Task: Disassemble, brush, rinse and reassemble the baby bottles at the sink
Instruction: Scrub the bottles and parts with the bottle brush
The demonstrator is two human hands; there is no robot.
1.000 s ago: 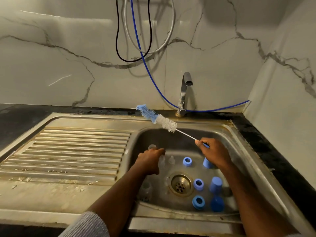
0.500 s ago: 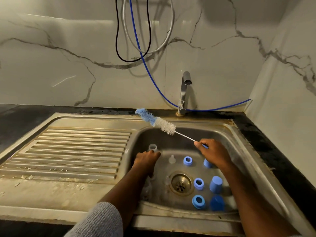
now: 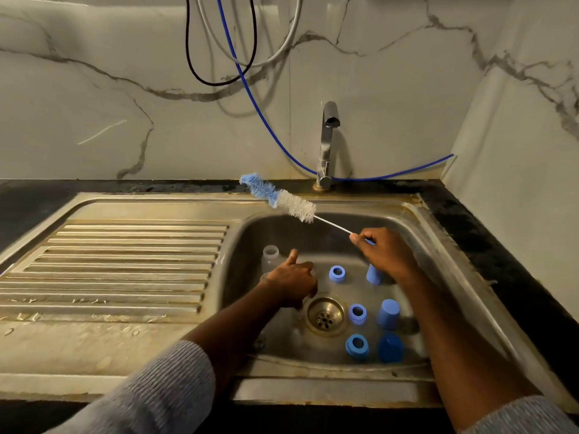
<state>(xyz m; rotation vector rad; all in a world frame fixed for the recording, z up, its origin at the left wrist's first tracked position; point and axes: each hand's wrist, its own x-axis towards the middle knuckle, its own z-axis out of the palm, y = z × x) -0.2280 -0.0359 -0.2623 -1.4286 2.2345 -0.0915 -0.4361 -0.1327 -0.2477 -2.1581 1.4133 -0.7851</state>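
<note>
My right hand [image 3: 387, 255] pinches the thin handle of a bottle brush [image 3: 283, 200] whose white and blue bristles point up-left over the back rim of the sink [image 3: 470, 277]. My left hand [image 3: 291, 283] sits low in the basin with fingers curled and thumb up, closed where a small clear teat stood; the teat itself is hidden. A clear bottle [image 3: 270, 255] stands upright just left of that thumb, apart from it. Three blue collar rings [image 3: 337, 273] and three blue caps [image 3: 388, 314] lie on the basin floor to the right.
The drain [image 3: 326, 314] sits mid-basin between my hands. A steel tap [image 3: 327, 142] rises behind the sink, with a blue hose [image 3: 250, 98] and cables hanging on the marble wall. A ribbed draining board [image 3: 125, 261] stretches left. Dark counter borders the right.
My left hand went down toward the basin's front left, then came back up beside the clear bottle and closed where the teat stood. My right hand and the brush barely shifted.
</note>
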